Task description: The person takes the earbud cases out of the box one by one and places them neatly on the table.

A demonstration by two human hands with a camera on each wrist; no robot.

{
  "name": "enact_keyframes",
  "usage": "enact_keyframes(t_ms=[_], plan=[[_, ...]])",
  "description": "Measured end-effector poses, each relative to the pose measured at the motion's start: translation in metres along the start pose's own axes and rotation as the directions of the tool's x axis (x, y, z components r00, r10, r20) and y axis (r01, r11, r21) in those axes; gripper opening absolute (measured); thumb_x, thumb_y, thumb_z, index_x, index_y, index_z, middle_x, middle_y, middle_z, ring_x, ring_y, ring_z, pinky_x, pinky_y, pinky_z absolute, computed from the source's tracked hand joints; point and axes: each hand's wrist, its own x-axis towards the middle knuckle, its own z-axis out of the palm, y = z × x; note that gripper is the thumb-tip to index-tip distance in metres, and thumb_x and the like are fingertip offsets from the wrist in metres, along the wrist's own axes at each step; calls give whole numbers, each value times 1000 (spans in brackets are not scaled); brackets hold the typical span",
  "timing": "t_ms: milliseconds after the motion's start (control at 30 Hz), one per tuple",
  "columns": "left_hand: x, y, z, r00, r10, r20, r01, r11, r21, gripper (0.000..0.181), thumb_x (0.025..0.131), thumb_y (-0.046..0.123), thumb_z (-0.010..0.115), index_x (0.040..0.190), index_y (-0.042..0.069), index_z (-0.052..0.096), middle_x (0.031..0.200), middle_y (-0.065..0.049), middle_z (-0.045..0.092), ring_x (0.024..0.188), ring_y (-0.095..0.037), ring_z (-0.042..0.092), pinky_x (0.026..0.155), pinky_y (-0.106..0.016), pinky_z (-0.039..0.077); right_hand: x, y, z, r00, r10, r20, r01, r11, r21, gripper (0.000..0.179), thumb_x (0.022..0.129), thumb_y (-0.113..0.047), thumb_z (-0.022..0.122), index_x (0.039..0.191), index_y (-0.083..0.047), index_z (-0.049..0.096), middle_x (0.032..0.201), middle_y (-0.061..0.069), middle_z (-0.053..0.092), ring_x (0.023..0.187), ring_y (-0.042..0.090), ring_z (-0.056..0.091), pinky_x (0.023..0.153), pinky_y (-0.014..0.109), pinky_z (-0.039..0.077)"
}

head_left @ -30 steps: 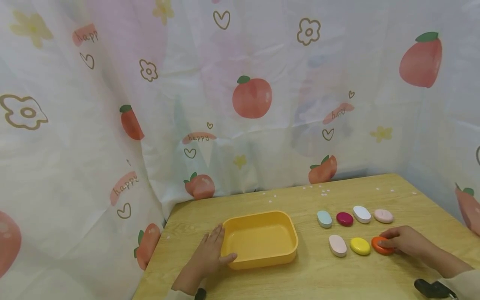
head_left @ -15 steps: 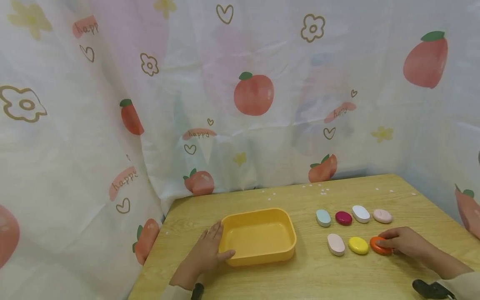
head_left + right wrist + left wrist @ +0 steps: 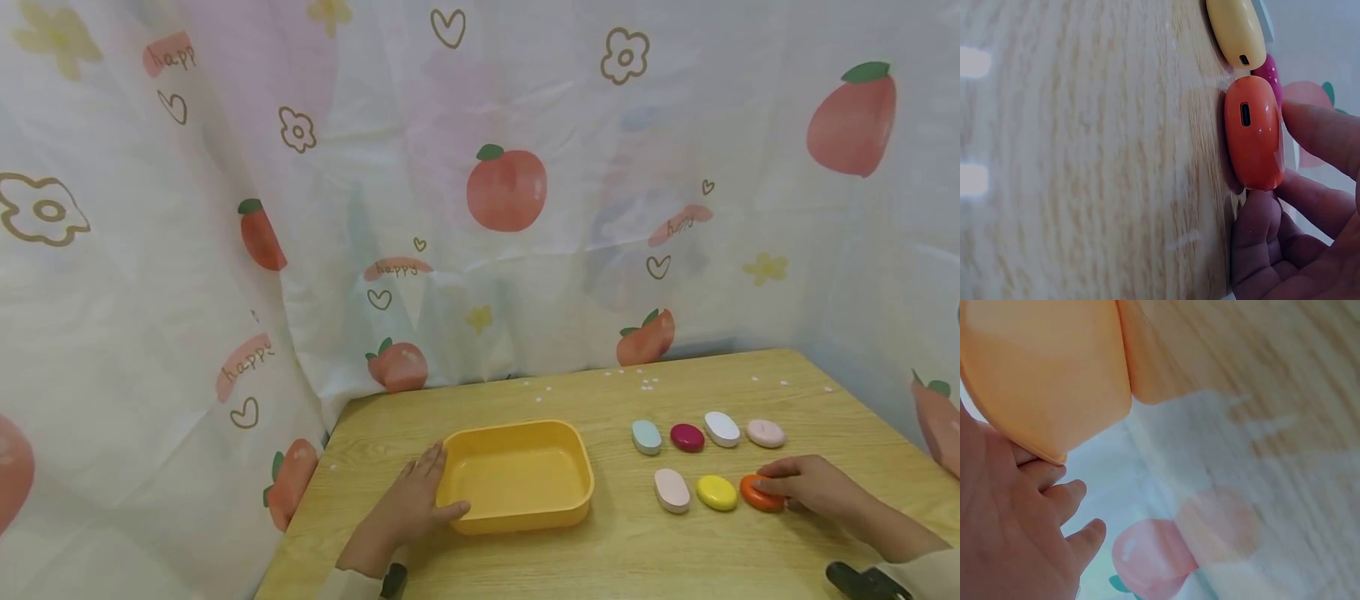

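Note:
An orange earbud case with a small charging slot lies at the right end of the near row. My right hand holds it, one digit over its top and curled fingers against its end. Beside it are a yellow earbud case and a pale pink one. At the left stands a yellow plastic box with a bare floor. My left hand rests on its left side, fingers spread along the rim and thumb at the near corner. In the left wrist view, the loose fingers show beside the box's rim.
Behind the near row sit a mint case, a crimson case, a white case and a pink case. The wooden table meets a fruit-printed curtain at the back. Small white specks dot the far tabletop.
The head view has shifted slightly. Both hands keep their places, the left at the box and the right on the orange earbud case.

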Motion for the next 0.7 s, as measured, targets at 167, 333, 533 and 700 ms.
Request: enact_keyframes(t_ms=[167,333,533,700], plan=[[-2,-1,-3,999,18,-46,-18,1000,10,90,95,61,47,155,2,16,160,-17,12,145,-31,18,113,-56,17,0,-3,1,1000,-8,-10,8,999,34,56,94,-30,65,121,19,54,104,16,64,79,17,57,65,30,50],[-2,-3,-13,992,29,-126,-23,999,47,85,98,54,47,155,-1,15,159,-22,10,144,-34,19,111,-58,20,1,-5,-1,999,-27,-22,28,998,48,56,95,-30,64,121,19,54,87,3,60,69,18,53,59,28,44],[-9,-16,-22,995,-4,-96,9,999,51,86,98,58,45,153,-4,19,160,-19,11,144,-32,19,112,-56,18,1,-7,-4,996,-58,-62,57,998,-15,57,95,-34,64,121,16,56,97,15,65,80,22,59,63,31,49],[-25,-35,-24,996,-44,-80,46,999,20,86,97,61,43,153,-1,24,159,-16,17,143,-31,24,113,-54,19,0,-15,-4,975,-171,-139,150,977,-154,55,96,-34,62,119,16,58,110,29,63,97,42,62,72,42,54]])
